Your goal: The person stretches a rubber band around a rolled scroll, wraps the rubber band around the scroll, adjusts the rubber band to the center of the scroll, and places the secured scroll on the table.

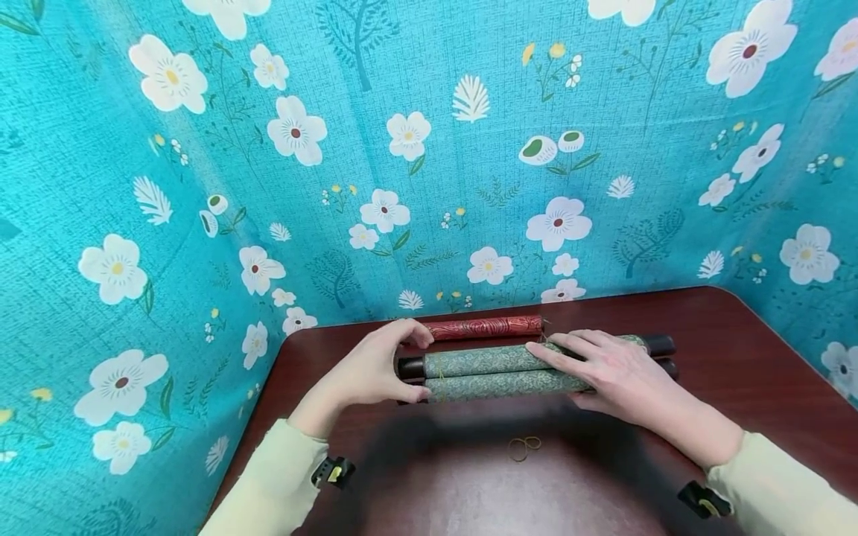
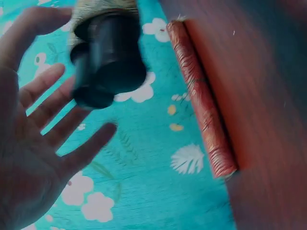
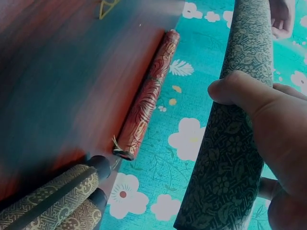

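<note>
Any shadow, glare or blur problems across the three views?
Head: broad soft shadow on the table below the green scrolls, pale glare at bottom centre; left wrist: left hand and dark scroll ends look blurred; right wrist: the scrolls' lower stretch is dim, pattern readable.

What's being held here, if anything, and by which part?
Two green, patterned, fabric-looking rolls, gripped by the right hand toward their right ends. The left hand is spread around their left ends; contact is unclear.
</note>
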`<action>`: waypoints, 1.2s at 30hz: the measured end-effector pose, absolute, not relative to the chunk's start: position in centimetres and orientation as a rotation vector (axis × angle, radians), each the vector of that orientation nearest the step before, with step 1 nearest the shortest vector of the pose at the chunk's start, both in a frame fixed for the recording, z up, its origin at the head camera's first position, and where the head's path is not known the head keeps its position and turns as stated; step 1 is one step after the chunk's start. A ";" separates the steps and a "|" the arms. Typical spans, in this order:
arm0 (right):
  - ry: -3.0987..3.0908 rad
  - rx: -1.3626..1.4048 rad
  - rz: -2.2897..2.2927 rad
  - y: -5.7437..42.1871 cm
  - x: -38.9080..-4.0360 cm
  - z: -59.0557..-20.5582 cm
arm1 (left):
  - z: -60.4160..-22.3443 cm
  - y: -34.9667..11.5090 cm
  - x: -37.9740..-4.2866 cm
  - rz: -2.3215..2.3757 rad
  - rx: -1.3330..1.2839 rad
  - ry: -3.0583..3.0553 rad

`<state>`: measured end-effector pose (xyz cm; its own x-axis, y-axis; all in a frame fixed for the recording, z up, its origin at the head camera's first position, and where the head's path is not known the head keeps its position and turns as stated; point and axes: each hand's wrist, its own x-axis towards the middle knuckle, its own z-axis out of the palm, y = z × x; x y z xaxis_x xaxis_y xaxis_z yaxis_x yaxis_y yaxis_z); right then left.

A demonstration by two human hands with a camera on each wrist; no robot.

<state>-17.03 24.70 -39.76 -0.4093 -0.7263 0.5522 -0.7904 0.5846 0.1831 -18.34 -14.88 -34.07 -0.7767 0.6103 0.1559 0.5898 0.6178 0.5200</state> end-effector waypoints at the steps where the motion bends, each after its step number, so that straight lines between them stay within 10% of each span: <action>1: -2.229 1.193 0.134 24.8 -17.0 -39.8 | -34.0 -14.8 -18.3 0.825 1.066 2.845; 14: -2.206 1.143 0.101 25.0 -17.7 -39.5 | -36.4 -13.4 -17.0 -0.018 1.384 3.388; 36: -2.211 1.139 0.102 24.3 -17.5 -38.1 | -36.8 -12.4 -17.5 -0.121 1.499 3.540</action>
<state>-17.50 24.33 -38.10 -0.4191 -0.7045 0.5727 -0.7542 0.6214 0.2125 -17.52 -12.39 -36.76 -0.4943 0.6521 0.5749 0.6115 0.7309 -0.3032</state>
